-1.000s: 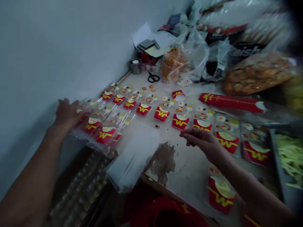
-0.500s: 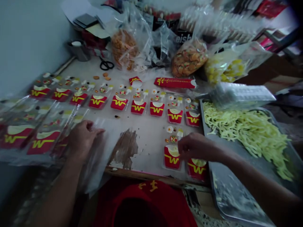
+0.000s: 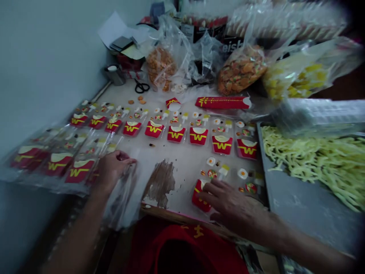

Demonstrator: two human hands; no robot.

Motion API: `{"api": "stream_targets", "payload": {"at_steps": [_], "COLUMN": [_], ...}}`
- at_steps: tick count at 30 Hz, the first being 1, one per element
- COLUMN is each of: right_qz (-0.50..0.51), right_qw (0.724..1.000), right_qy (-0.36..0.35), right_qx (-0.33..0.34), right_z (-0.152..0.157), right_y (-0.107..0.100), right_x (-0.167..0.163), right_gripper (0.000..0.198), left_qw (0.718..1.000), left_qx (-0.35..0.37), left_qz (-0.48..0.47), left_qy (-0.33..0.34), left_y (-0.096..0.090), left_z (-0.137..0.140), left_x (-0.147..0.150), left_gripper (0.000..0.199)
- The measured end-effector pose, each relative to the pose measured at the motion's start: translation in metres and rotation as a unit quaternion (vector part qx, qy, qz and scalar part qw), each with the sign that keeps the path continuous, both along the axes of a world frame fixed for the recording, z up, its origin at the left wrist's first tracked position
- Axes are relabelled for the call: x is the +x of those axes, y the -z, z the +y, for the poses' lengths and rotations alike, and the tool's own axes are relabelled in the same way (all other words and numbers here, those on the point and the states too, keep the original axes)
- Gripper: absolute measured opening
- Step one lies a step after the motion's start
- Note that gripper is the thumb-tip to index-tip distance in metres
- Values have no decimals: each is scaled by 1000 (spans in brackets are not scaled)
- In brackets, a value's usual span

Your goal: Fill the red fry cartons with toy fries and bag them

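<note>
My left hand (image 3: 112, 171) pinches the edge of a clear plastic bag (image 3: 122, 201) that hangs over the table's front edge. My right hand (image 3: 230, 199) is closed on a small red toy fries carton (image 3: 201, 196) with a yellow W, gripping its right side; the thumb is partly hidden. Just above that carton lie tiny food pieces: a fried egg (image 3: 211, 161), a pizza (image 3: 212, 174) and a yellow-and-white piece (image 3: 224, 171). Similar pieces, among them another pizza (image 3: 251, 187), lie right of my hand, which covers what is below them.
A row of like packs (image 3: 199, 135) crosses the table, with bagged packs (image 3: 81, 169) at left. A metal tray (image 3: 296, 201) of pale yellow strips (image 3: 310, 160) stands right. Behind are filled bags (image 3: 241, 72), scissors (image 3: 142, 86) and stacked red cartons (image 3: 224, 102).
My right hand has moved down onto the red carton, which now sits slightly tilted. My left hand still holds the bag. The view has shifted, so things appear farther right.
</note>
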State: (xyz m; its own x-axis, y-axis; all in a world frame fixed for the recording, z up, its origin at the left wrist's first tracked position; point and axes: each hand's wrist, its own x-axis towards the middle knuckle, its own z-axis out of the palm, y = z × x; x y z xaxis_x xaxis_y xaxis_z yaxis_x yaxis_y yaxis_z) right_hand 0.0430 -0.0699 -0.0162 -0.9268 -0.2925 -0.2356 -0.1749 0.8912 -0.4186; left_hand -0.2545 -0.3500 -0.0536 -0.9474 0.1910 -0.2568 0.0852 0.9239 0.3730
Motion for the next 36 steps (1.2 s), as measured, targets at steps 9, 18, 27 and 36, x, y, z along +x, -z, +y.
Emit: {"api": "stream_targets", "payload": {"at_steps": [9,18,27,36], "right_qz": [31,197,218,186], "right_qw": [994,968,962,971], "right_qy": [-109,116,98,108], "right_qx": [4,105,134,106], "right_z": [28,15,-5,-25], "right_y": [26,-18,-11,9], "right_x": [-63,-143,-151,-150], "right_gripper": [95,95,97,90], "left_qw": [928,954,925,874], "left_qx": [242,265,316,366], "left_qz": [-283,-120,-208,-317], "left_qy": [-10,-70,-42,-45], "left_y": [14,-8,-13,5], "left_z": [-5,20,26,33], "left_x": [0,41,44,26], "left_gripper": [46,35,39,48]}}
